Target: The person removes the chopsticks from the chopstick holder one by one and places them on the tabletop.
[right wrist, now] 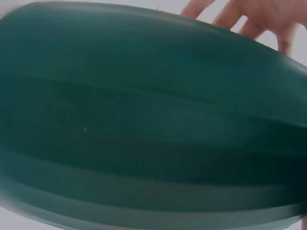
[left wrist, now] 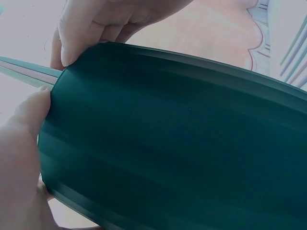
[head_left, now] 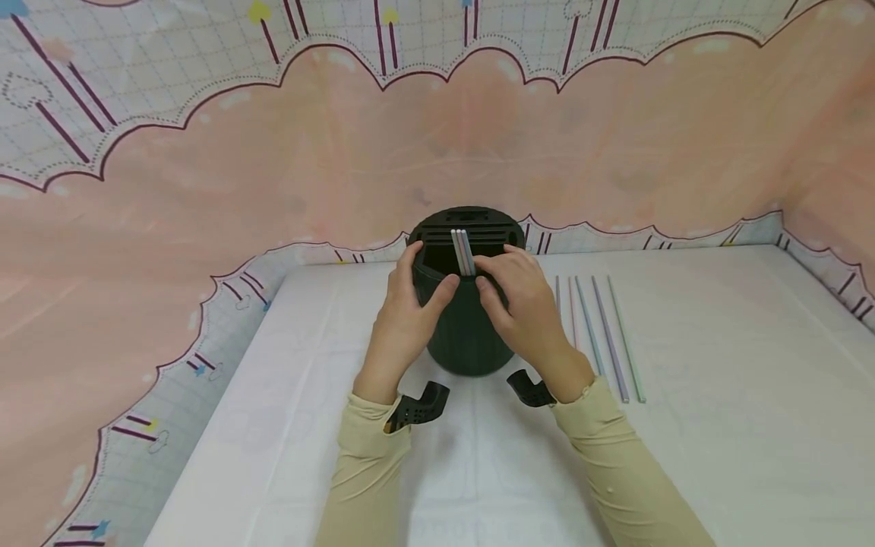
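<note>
Left hand point(head_left: 405, 319) gripping green tub point(head_left: 470, 334) near far edge of worktop point(head_left: 273, 425), right hand point(head_left: 525, 304) pinching front rim, straws point(head_left: 462, 254) leaning inside, loose straws point(head_left: 610, 342) lying just right

One bin point(head_left: 472, 330), two hands point(head_left: 408, 308) point(head_left: 522, 300) and two wrist mounts point(head_left: 421, 405) are counted; five sticks point(head_left: 609, 339) are seen right, at least three others point(head_left: 462, 252) inside.
</note>
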The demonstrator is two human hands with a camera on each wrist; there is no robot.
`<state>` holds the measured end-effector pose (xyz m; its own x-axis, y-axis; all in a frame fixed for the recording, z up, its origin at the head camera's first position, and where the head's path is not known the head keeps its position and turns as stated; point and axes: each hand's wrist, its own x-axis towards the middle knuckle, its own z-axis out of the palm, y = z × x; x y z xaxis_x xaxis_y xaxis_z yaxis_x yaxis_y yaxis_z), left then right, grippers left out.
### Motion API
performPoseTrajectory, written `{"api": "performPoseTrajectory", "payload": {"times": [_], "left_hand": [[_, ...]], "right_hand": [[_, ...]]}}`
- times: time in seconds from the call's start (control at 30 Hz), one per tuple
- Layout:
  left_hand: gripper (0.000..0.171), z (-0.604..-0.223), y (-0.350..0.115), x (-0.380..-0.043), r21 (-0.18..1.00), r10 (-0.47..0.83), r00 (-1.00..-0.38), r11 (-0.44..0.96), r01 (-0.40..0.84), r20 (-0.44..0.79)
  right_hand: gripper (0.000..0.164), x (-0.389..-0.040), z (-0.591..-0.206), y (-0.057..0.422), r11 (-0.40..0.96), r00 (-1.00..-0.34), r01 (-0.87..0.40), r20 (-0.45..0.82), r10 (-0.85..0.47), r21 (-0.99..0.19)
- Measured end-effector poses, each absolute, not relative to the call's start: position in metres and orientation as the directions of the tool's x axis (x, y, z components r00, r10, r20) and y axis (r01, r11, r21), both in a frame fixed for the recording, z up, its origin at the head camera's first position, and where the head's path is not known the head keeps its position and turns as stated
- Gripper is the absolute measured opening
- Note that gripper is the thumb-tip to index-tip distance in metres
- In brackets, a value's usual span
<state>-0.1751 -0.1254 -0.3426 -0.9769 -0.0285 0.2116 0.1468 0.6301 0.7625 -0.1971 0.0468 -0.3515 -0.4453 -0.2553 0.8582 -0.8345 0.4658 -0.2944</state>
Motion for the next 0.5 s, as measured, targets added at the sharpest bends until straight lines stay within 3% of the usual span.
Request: {"api": "performPoseTrajectory", "payload": {"times": [0.27,0.5], "left_hand": [[0.073,-0.3423,-0.1258,-0.1732,0.751,-0.036,-0.975,0.644,0.144,0.218],[0.074,-0.3408,-0.1245,-0.1701,0.735,-0.054,-0.978,0.668,0.113,0.200]], "right_hand": [[0.020,-0.1955,-0.3509,0.0461,0.431,-0.459,-0.833,0.868,-0.191,-0.346],[0.021,-0.1911,-0.3486,0.0493,0.367,-0.545,-0.801,0.830,-0.122,-0.472]]}}
